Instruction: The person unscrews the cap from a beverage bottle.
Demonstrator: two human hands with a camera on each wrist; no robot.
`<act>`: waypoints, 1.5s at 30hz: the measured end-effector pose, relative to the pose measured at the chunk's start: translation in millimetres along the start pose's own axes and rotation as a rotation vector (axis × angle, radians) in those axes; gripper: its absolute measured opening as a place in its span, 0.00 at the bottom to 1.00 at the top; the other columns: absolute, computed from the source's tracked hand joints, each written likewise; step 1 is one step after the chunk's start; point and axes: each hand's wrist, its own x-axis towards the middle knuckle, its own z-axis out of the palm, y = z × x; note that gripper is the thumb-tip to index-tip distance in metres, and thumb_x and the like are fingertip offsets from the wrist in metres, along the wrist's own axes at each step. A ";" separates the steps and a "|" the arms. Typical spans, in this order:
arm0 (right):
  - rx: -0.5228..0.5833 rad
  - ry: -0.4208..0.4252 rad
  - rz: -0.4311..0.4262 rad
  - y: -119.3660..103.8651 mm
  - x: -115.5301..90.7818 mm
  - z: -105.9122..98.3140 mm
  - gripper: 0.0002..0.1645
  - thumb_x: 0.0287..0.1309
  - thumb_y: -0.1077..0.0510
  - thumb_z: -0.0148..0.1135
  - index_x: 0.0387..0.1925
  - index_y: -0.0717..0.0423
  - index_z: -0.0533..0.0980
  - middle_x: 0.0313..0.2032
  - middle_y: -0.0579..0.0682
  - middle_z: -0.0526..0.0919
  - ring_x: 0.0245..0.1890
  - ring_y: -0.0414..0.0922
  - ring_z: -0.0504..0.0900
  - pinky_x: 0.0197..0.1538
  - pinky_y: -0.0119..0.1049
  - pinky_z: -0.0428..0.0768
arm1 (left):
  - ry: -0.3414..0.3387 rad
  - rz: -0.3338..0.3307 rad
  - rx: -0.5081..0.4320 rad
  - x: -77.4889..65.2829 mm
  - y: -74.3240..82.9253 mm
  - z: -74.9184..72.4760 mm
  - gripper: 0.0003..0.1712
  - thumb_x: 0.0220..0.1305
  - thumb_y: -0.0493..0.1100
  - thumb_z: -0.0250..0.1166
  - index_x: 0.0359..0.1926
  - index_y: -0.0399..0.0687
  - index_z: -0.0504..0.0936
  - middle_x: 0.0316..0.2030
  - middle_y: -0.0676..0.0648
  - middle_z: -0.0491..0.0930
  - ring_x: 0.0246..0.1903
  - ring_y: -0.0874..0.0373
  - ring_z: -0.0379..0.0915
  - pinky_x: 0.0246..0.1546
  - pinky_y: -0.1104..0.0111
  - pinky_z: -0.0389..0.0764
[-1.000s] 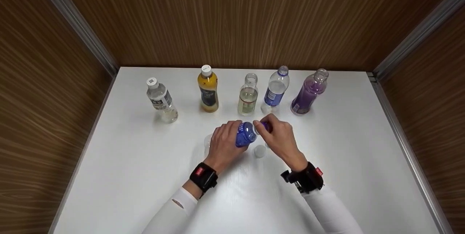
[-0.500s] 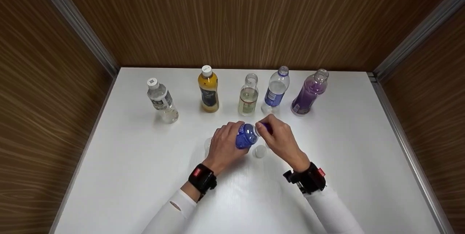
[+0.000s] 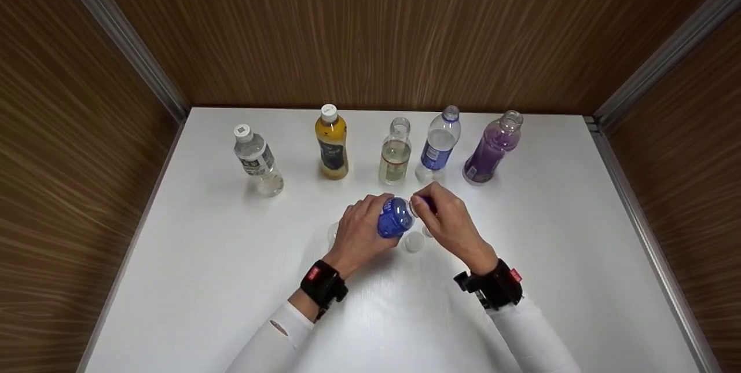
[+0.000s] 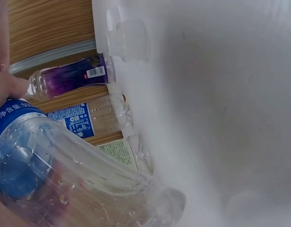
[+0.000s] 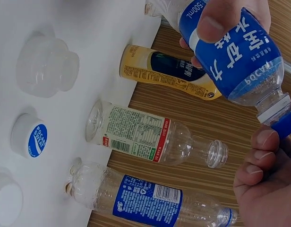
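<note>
My left hand (image 3: 360, 231) grips a clear plastic drink bottle (image 3: 396, 218) with a blue label around its middle. The bottle leans over to the right, its base low at the left and its neck toward my right hand (image 3: 454, 225). In the right wrist view the right thumb and fingers pinch the blue screw cap (image 5: 285, 124) at the bottle's mouth, with a white ring just below it. The left wrist view shows the clear lower body (image 4: 84, 170) with droplets inside. A white cap (image 3: 414, 241) lies on the table below the neck.
Along the back stand a white-capped clear bottle (image 3: 255, 156), a yellow drink bottle (image 3: 332, 144), an uncapped green-labelled bottle (image 3: 395, 156), an uncapped blue-labelled bottle (image 3: 439, 144) and an uncapped purple bottle (image 3: 492, 147). Another small cap (image 3: 428, 232) lies near the right fingers.
Both hands and the bottle have shifted slightly right. The right hand keeps its pinch on the cap, and the standing bottles have not moved.
</note>
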 end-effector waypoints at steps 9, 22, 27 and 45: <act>-0.015 -0.095 -0.116 3.1 0.9 -8.1 0.05 0.69 0.66 0.64 0.45 0.60 0.77 0.33 0.47 0.78 0.32 0.40 0.74 0.33 0.35 0.76 | -0.166 -0.063 -0.180 2.1 -3.1 -2.4 0.44 0.49 0.50 0.82 0.66 0.44 0.75 0.55 0.46 0.81 0.53 0.52 0.79 0.56 0.54 0.79; -0.071 -0.220 -0.197 0.2 3.1 -15.8 0.09 0.70 0.60 0.66 0.47 0.59 0.77 0.38 0.47 0.80 0.37 0.41 0.75 0.40 0.37 0.78 | -0.299 -0.106 -0.425 1.1 -13.3 -2.6 0.46 0.49 0.46 0.82 0.68 0.44 0.73 0.60 0.47 0.78 0.57 0.54 0.76 0.63 0.56 0.75; -0.111 -0.216 -0.122 0.4 3.0 -13.3 0.18 0.77 0.49 0.58 0.52 0.61 0.76 0.41 0.50 0.82 0.39 0.43 0.78 0.44 0.41 0.81 | -0.181 -0.074 -0.299 0.6 -13.9 3.3 0.44 0.49 0.48 0.82 0.66 0.43 0.74 0.57 0.46 0.80 0.55 0.52 0.78 0.60 0.55 0.77; -0.028 0.057 0.316 -9.4 0.5 9.5 0.17 0.75 0.48 0.58 0.47 0.58 0.82 0.32 0.47 0.85 0.31 0.42 0.81 0.35 0.41 0.78 | 0.108 0.049 0.181 0.5 -14.0 9.5 0.46 0.44 0.52 0.84 0.63 0.44 0.75 0.50 0.44 0.80 0.47 0.47 0.78 0.50 0.54 0.79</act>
